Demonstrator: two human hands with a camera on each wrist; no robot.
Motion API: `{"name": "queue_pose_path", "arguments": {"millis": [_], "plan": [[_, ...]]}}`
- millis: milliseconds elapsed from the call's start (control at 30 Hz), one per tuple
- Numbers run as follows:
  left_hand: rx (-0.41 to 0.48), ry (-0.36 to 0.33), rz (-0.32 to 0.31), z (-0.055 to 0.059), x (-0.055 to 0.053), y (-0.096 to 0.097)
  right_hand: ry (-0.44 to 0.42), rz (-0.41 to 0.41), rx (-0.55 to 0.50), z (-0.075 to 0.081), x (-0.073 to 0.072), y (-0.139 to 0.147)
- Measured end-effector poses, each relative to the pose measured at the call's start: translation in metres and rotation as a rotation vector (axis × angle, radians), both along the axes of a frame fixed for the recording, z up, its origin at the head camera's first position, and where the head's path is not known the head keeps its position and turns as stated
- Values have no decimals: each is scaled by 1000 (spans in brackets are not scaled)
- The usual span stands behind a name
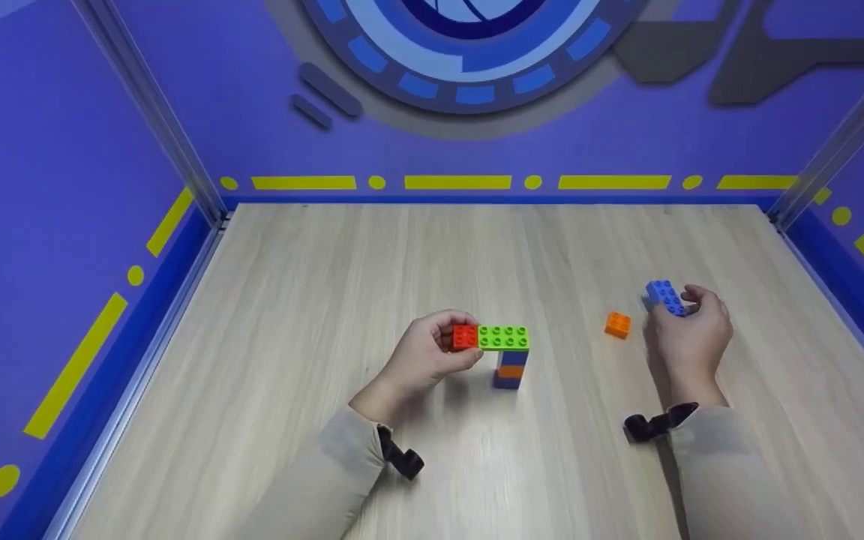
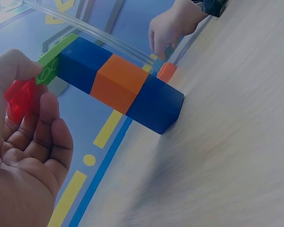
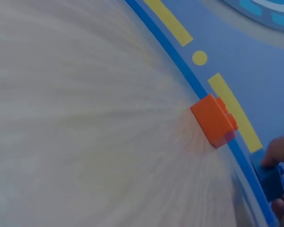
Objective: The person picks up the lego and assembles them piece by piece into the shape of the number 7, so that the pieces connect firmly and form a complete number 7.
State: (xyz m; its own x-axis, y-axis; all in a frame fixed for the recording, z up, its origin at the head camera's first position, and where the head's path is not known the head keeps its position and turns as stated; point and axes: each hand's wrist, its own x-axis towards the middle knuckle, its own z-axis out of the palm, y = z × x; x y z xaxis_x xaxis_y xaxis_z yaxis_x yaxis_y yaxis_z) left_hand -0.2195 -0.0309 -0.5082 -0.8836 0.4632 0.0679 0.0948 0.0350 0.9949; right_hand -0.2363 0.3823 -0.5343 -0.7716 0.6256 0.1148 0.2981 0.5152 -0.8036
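Observation:
My left hand (image 1: 432,349) holds a red brick (image 1: 465,337) between thumb and fingers, its thumb reaching the joint with a long green brick (image 1: 503,337). The green brick lies across the top of a small tower of a blue, an orange (image 2: 118,84) and another blue brick (image 2: 156,106), and juts out to the left with the red one at its end. Off to the right, my right hand (image 1: 691,337) grips a long blue brick (image 1: 664,297), studs up in the head view. The right wrist view shows only fingertips (image 3: 277,151) on this blue brick (image 3: 270,179).
A loose orange brick (image 1: 617,325) sits on the wooden table (image 1: 312,300), just left of the right hand. Blue printed walls (image 1: 462,150) close off the table at the back and both sides. Black straps with camera mounts (image 1: 657,426) circle the wrists.

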Motion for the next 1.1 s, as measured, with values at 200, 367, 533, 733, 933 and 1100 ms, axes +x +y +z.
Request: {"name": "queue_pose_path", "arguments": {"millis": [200,367,533,733,933,1100], "plan": [[11,-2,-6,-4,1,3,78,87,12,6,2,-16],[-2,-13,-6,-7,2,6,222,210,26,14,7,-42],[-7,-17,-14,-6,2,7,293,331,6,33,12,-69],[-4,-6,-12,-4,2,4,282,457,-53,62,20,-97],[-5,1,-11,-2,2,0,329,583,-78,84,32,-120],[0,-4,-4,1,-1,-3,391,686,-123,91,37,-134]]}}
